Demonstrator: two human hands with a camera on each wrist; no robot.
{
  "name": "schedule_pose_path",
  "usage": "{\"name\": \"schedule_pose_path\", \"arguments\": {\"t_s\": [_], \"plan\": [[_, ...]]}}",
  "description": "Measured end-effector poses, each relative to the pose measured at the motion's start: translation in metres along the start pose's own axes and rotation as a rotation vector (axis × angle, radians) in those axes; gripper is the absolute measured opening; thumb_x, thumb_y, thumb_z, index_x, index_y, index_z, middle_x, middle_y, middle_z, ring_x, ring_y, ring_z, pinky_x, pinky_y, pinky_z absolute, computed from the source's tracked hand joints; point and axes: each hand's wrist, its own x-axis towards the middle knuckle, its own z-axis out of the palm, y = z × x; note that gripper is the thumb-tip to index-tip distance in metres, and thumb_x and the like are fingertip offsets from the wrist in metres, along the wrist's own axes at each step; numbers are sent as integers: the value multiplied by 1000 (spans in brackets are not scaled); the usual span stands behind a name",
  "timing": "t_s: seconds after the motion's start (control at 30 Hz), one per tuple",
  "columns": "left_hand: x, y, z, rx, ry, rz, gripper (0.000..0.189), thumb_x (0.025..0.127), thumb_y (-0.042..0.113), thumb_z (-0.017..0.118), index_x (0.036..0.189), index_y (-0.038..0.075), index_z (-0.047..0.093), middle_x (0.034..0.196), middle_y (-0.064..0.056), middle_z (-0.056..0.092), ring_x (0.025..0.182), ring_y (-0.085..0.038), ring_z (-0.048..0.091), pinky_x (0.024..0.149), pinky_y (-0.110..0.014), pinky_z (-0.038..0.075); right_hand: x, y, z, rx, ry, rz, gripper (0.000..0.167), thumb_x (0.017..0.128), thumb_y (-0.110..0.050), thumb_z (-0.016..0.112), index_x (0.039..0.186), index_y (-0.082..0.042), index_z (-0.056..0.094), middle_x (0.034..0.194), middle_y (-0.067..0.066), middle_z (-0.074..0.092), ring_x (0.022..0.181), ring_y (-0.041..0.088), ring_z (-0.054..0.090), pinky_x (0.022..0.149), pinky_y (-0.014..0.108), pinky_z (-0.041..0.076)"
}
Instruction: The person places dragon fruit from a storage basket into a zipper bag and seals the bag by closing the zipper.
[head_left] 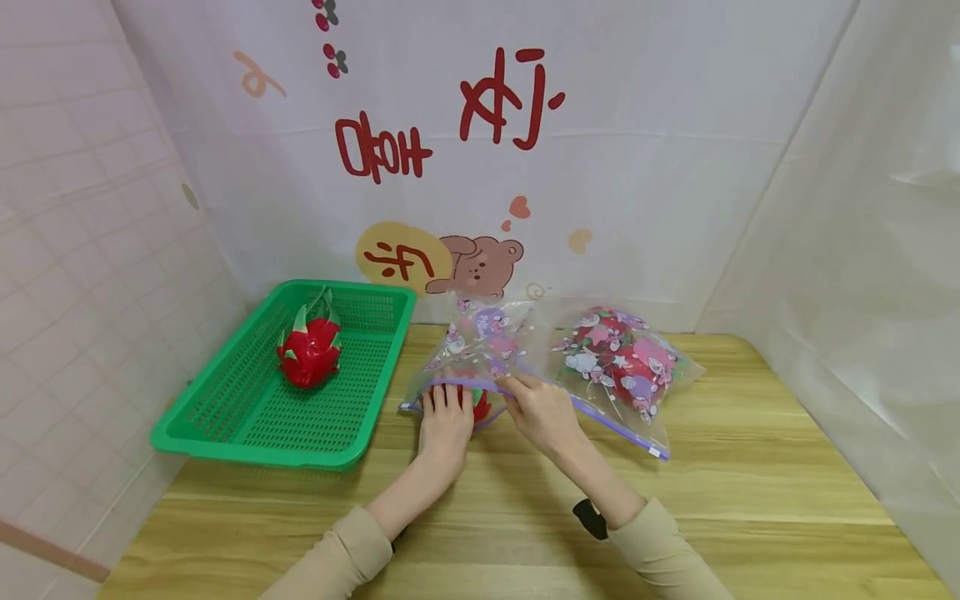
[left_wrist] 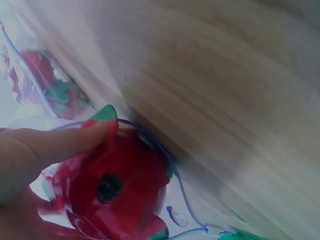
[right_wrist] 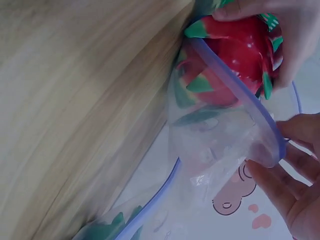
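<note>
My left hand grips a red dragon fruit with green-tipped scales at the mouth of a clear printed zip bag. In the right wrist view the fruit is partly inside the bag, behind its purple zip edge. My right hand pinches that edge on the right side of the mouth. To the right lies a second printed zip bag with red and green fruit inside. Another dragon fruit sits in the green basket at left.
The wooden table ends at a white printed backdrop behind the bags. A pale tiled sheet hangs on the left, beside the basket. The second bag's zip slider points toward the table's front.
</note>
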Motion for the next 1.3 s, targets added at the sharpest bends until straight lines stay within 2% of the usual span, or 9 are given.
{"name": "schedule_pose_path", "arguments": {"t_s": [0.07,0.13,0.33,0.5,0.63,0.77,1.0,1.1,1.3], "plan": [[2,-2,-1,-52,-75,4,85,56,16,90,126,8,43,119,-25,48,110,-44,54,93,-49,51,-1,1,-2,-15,-36,11,26,72,-3,77,97,-11,72,89,4,74,62,18,65,48,26,50],[3,-5,-2,-90,-108,5,89,55,13,91,128,12,40,120,-26,46,110,-49,52,93,-51,51,-1,1,-3,-29,-66,19,31,71,-4,79,100,-12,72,92,5,74,70,22,68,52,29,54],[5,-10,-6,-209,-42,-23,69,59,15,90,111,2,47,102,-23,54,94,-45,57,83,-45,55,-2,4,-3,-83,-82,0,35,70,-4,79,103,-13,71,93,4,74,77,24,68,55,33,56],[6,-13,-11,-269,-9,-37,69,58,23,91,105,-3,48,92,-19,56,82,-38,57,73,-39,55,-3,7,0,-160,-87,-44,38,70,-3,79,106,-13,69,93,3,74,77,22,67,52,30,55],[8,-16,-15,-360,-38,-79,71,59,22,90,107,-6,47,96,-22,58,82,-38,59,72,-38,56,-5,9,5,-224,-130,-76,41,72,-2,79,110,-12,67,94,3,73,78,21,65,50,28,54],[10,-16,-19,-449,-63,-140,74,64,21,88,114,-10,45,111,-30,58,91,-44,61,73,-42,58,-7,11,6,-153,-114,-57,32,73,-7,78,103,-11,68,89,2,72,75,21,65,53,30,54],[5,-7,-7,-261,15,-57,65,69,17,84,116,-9,49,112,-34,60,95,-48,61,83,-49,55,-3,8,3,-9,-24,-16,10,79,-7,71,88,-8,69,75,1,70,55,13,58,45,25,46],[4,-2,2,-188,48,-32,58,68,10,83,115,-4,52,109,-29,61,90,-48,60,81,-50,56,-2,8,3,25,-20,3,7,80,-5,69,87,-7,69,72,2,70,51,11,53,45,23,44],[5,0,7,-49,31,108,71,73,10,78,136,7,45,129,-10,54,111,-37,54,90,-45,52,5,7,3,23,5,22,14,80,-8,71,94,-8,71,77,3,72,55,15,63,47,25,50]]}}
